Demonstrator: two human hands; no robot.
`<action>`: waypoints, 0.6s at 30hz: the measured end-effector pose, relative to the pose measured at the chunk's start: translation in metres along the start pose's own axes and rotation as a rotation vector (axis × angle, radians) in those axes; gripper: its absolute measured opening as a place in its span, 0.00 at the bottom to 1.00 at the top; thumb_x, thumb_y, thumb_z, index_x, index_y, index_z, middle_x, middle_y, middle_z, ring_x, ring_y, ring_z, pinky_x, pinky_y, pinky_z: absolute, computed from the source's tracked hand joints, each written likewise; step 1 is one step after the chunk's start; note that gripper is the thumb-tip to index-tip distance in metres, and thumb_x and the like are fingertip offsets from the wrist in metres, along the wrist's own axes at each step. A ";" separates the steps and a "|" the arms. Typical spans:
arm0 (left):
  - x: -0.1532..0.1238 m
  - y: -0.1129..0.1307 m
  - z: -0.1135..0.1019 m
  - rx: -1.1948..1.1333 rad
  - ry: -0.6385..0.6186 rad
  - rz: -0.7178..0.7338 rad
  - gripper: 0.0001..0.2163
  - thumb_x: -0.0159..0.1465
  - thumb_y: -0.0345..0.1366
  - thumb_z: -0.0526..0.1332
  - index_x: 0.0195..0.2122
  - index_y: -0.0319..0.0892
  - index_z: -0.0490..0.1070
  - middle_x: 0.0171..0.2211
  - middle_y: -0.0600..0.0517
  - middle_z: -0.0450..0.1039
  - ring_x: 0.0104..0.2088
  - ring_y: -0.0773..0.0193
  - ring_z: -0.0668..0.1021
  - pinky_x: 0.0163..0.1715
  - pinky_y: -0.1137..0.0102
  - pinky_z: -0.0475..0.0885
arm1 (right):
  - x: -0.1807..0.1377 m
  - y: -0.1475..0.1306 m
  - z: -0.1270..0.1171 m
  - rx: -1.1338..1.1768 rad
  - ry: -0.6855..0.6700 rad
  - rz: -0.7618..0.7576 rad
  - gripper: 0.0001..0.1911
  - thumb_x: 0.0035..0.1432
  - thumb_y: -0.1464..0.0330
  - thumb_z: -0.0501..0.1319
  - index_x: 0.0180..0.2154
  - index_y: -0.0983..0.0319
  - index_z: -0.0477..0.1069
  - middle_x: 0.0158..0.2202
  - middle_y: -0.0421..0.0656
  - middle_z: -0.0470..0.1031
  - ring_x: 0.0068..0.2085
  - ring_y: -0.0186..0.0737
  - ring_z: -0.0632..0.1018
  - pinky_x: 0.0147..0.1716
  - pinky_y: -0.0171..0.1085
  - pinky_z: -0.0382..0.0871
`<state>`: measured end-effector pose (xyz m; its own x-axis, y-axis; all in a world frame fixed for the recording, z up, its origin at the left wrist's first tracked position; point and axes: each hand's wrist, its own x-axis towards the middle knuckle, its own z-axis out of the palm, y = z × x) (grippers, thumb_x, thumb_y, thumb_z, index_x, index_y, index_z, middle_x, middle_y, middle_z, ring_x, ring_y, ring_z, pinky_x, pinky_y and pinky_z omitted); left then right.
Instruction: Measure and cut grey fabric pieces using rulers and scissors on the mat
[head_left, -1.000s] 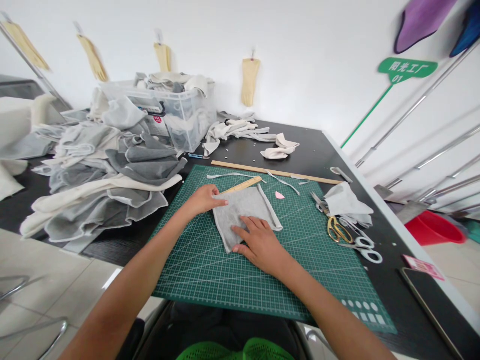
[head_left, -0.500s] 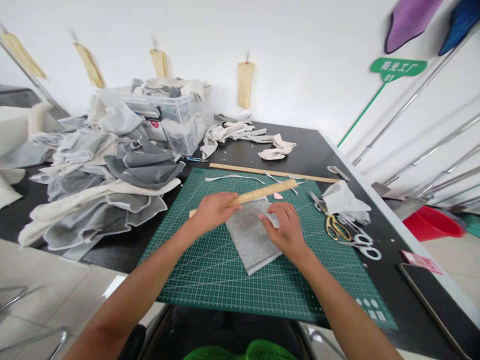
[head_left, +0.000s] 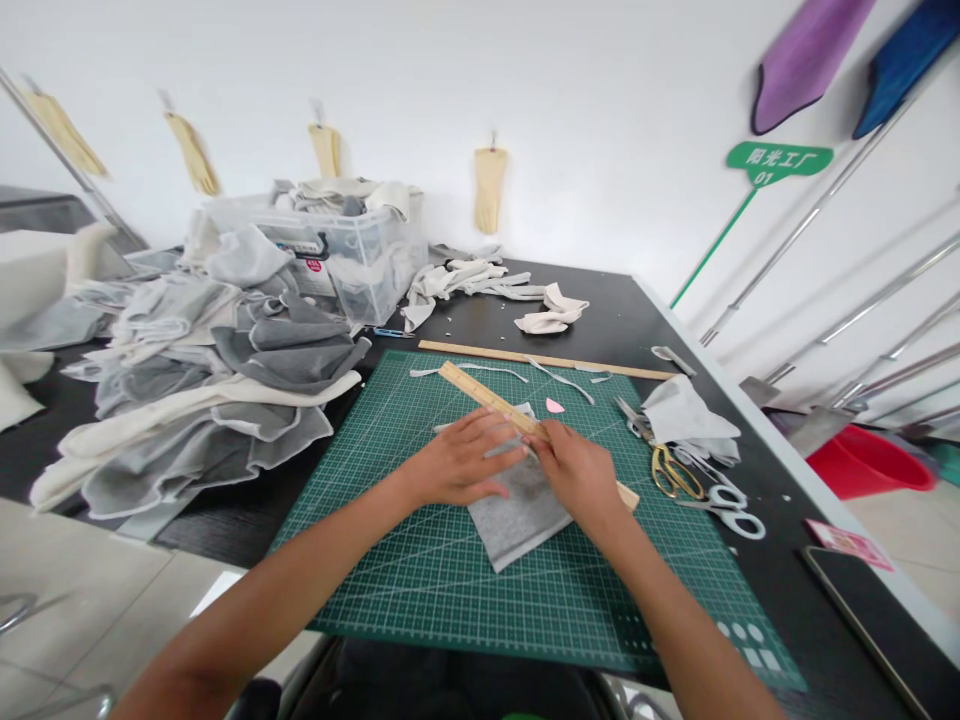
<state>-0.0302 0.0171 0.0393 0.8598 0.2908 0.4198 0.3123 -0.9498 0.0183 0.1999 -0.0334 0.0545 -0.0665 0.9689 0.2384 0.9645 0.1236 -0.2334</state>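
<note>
A short wooden ruler (head_left: pixel 471 388) slants across the upper part of a grey piece of cloth (head_left: pixel 517 520) with a pale lower edge. My right hand (head_left: pixel 581 468) is closed around the ruler, whose near end shows beyond the hand. Fingers apart, my left hand (head_left: pixel 461 460) reaches over the cloth beside the ruler; whether it touches either is unclear. Both hands are above the green cutting mat (head_left: pixel 420 590), on which the cloth lies. Part of the cloth is hidden beneath the hands.
A longer wooden strip (head_left: pixel 540 360), thin fabric trimmings (head_left: pixel 562 378) and a pink chalk piece (head_left: pixel 554 405) lie farther back. Gold-handled scissors (head_left: pixel 666 472) and white-handled scissors (head_left: pixel 731 510) are at right, a phone (head_left: pixel 870 620) nearer. Piled cloth (head_left: pixel 202 400) and a clear bin (head_left: pixel 375 255) stand left.
The ruler has passed from my left hand to my right and swung round, its far end now pointing left. My left hand has let go and spread its fingers.
</note>
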 end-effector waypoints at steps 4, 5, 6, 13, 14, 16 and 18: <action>0.000 0.016 0.018 -0.217 -0.189 0.003 0.36 0.63 0.63 0.58 0.68 0.50 0.61 0.71 0.45 0.53 0.71 0.41 0.55 0.70 0.48 0.48 | -0.001 -0.002 0.000 0.263 -0.014 -0.053 0.19 0.71 0.61 0.53 0.59 0.61 0.62 0.48 0.49 0.80 0.46 0.47 0.80 0.42 0.38 0.69; 0.002 0.023 0.023 -0.239 -0.225 -0.027 0.38 0.62 0.65 0.57 0.69 0.52 0.58 0.72 0.46 0.51 0.71 0.38 0.53 0.69 0.42 0.45 | -0.003 -0.006 0.002 0.305 -0.036 -0.085 0.18 0.71 0.62 0.53 0.59 0.61 0.62 0.49 0.49 0.79 0.47 0.46 0.80 0.43 0.38 0.69; 0.003 0.029 0.028 -0.259 -0.243 -0.075 0.40 0.61 0.66 0.57 0.71 0.54 0.55 0.72 0.46 0.50 0.71 0.36 0.51 0.68 0.38 0.42 | -0.005 -0.010 0.005 0.327 -0.057 -0.111 0.17 0.71 0.63 0.53 0.57 0.60 0.63 0.49 0.48 0.79 0.47 0.46 0.80 0.44 0.39 0.69; 0.014 0.065 0.049 -0.297 -0.216 -0.482 0.42 0.65 0.63 0.53 0.74 0.53 0.40 0.74 0.45 0.41 0.72 0.31 0.43 0.65 0.31 0.33 | -0.011 -0.023 0.026 0.307 -0.124 -0.099 0.12 0.72 0.65 0.51 0.52 0.59 0.66 0.46 0.47 0.79 0.45 0.44 0.80 0.43 0.38 0.68; 0.014 0.066 0.050 -0.301 -0.225 -0.505 0.42 0.65 0.63 0.53 0.74 0.52 0.39 0.74 0.44 0.40 0.72 0.31 0.43 0.65 0.31 0.35 | -0.010 -0.020 0.028 0.320 -0.125 -0.089 0.11 0.72 0.64 0.51 0.51 0.59 0.66 0.45 0.46 0.79 0.45 0.44 0.80 0.43 0.38 0.68; 0.013 0.060 0.049 -0.294 -0.215 -0.547 0.42 0.65 0.64 0.52 0.74 0.48 0.42 0.74 0.42 0.42 0.72 0.33 0.46 0.67 0.34 0.41 | -0.005 -0.011 0.030 0.343 -0.142 -0.084 0.11 0.72 0.64 0.51 0.50 0.59 0.66 0.43 0.45 0.80 0.44 0.44 0.80 0.42 0.37 0.68; 0.009 0.047 0.047 -0.262 -0.174 -0.592 0.41 0.66 0.63 0.51 0.74 0.44 0.45 0.73 0.40 0.47 0.72 0.39 0.51 0.68 0.41 0.47 | 0.000 -0.002 0.030 0.329 -0.180 -0.093 0.11 0.71 0.63 0.52 0.50 0.60 0.66 0.42 0.45 0.80 0.43 0.44 0.81 0.40 0.37 0.67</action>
<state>0.0113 -0.0190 0.0017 0.6330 0.7649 0.1194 0.6616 -0.6147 0.4295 0.1903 -0.0270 0.0263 -0.2217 0.9688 0.1105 0.8208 0.2466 -0.5153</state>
